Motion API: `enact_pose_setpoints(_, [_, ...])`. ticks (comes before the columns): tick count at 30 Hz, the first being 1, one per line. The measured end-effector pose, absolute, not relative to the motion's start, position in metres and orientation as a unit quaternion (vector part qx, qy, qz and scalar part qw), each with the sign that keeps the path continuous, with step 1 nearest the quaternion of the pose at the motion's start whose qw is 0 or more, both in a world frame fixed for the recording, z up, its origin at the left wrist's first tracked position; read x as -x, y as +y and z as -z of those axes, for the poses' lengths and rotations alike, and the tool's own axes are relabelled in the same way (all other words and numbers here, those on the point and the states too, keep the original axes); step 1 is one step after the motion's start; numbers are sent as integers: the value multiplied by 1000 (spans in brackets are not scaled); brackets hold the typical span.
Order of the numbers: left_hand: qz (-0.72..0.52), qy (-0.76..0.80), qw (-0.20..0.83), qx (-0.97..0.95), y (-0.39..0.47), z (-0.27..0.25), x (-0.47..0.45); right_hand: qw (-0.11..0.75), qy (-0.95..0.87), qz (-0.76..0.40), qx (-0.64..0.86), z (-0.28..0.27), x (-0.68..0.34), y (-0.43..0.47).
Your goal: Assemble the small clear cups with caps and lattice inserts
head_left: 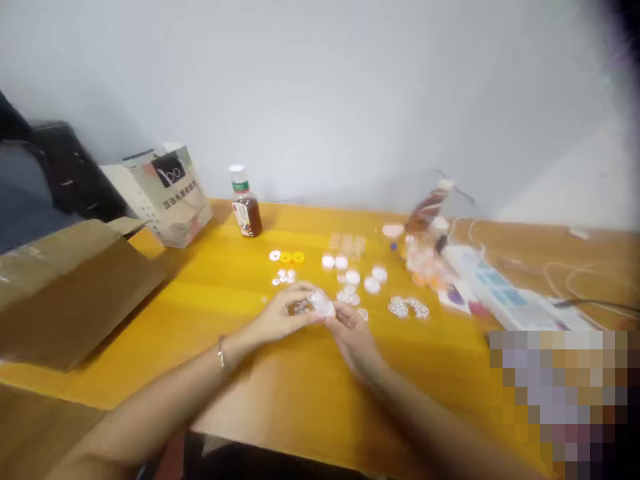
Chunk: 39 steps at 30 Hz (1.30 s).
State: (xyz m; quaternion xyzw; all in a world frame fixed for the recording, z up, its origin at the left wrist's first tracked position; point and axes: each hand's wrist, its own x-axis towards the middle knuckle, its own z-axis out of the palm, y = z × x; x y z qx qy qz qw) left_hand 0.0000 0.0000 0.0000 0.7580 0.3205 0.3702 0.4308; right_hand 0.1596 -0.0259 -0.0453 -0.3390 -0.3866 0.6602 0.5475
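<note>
Well behind handheld pale piece [321, 305], brown-filled bottle [245, 212]

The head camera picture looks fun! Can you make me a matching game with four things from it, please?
Things:
1. pale shiny piece
2. bottle
3. bracelet
4. cardboard box

Places and looks:
A. around the left wrist
B. at the picture's left edge
C. between the left hand and the right hand
D. capped in white

Right pairs: 1-C, 2-D, 3-A, 4-B
</note>
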Motion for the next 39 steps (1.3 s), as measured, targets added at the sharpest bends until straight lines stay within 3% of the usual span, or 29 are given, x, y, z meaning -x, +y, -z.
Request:
enact_pose_setpoints(7, [-367, 298, 525, -708, -2, 6, -1, 539, -430, -629, 358, 41, -161, -24])
enact_pose_setpoints(17, [-397, 300, 462, -734, 1, 5, -3, 571, -416, -591, 389, 32, -157, -33])
enact_pose_setpoints(28, [-366, 329, 541, -682, 4, 13, -4, 536, -316, -696, 358, 42, -156, -30])
enact_pose_setpoints(39, [-367, 336, 421, -759, 6, 6, 0, 504, -297, -739, 334, 36, -161, -26])
